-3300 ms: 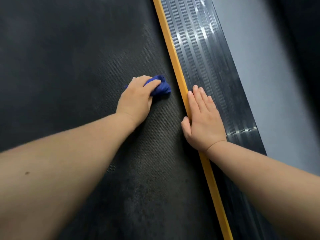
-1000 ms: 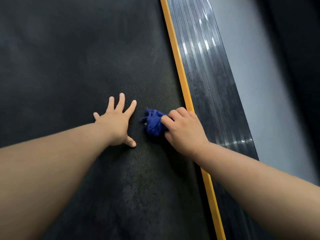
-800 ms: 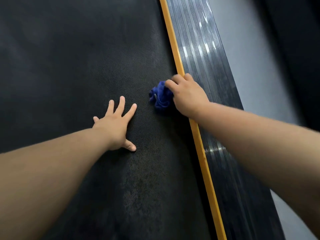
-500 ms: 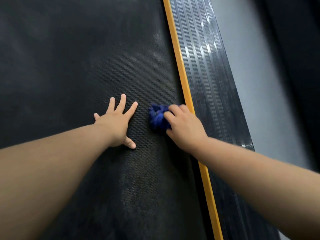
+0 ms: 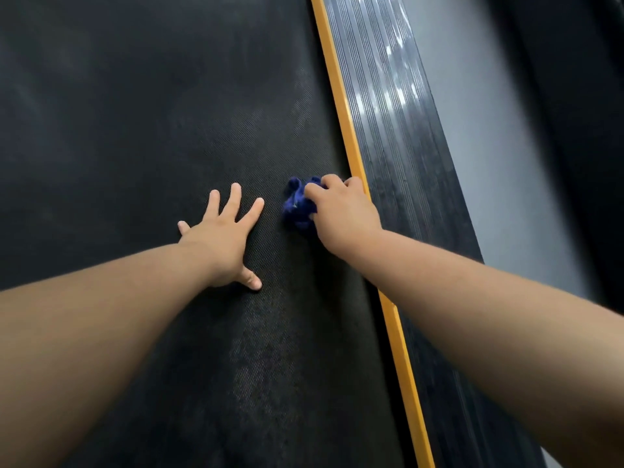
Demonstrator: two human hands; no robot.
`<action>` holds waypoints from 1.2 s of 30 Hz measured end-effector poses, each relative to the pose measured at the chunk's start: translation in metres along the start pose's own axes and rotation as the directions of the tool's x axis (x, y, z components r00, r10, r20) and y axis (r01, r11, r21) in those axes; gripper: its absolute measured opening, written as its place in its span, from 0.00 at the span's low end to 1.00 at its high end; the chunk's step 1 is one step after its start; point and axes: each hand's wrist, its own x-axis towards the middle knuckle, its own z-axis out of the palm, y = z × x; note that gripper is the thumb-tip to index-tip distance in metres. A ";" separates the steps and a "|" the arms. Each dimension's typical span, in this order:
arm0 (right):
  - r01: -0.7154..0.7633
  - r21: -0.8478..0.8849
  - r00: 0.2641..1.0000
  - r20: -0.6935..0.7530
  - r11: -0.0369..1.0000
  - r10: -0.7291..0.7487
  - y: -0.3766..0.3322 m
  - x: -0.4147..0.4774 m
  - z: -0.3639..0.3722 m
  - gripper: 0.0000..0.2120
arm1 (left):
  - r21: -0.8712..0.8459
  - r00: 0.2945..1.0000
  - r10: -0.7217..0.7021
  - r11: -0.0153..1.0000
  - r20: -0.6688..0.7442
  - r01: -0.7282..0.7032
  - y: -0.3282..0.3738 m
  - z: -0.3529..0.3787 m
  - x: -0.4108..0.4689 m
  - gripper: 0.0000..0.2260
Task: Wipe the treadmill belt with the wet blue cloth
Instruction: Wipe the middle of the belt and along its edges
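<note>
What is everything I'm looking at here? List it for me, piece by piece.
belt: one, black and textured, fills the left and middle of the view
cloth: one, dark blue, bunched up on the belt near its right edge
strip: one, yellow, runs along the belt's right edge
side rail: one, black and ribbed, just right of the strip
floor: one stretch, grey, right of the side rail
left hand: one, bare, flat on the belt with fingers spread, left of the cloth
right hand: one, bare, grips the cloth beside the strip
</note>
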 end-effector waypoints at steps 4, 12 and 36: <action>0.066 0.110 0.998 0.009 0.992 -0.067 0.000 -0.041 0.012 0.14 | -0.013 1.000 0.008 1.000 -0.008 -0.008 -0.001 0.001 0.001 0.62; -0.028 0.084 0.997 -0.067 0.996 0.034 -0.003 0.026 -0.009 0.15 | -0.029 0.999 0.014 0.999 -0.043 -0.015 -0.005 0.004 0.004 0.62; -0.031 0.035 0.999 0.006 0.999 0.031 0.010 -0.009 0.002 0.15 | -0.039 0.987 -0.052 0.998 0.152 0.059 -0.003 0.045 -0.074 0.60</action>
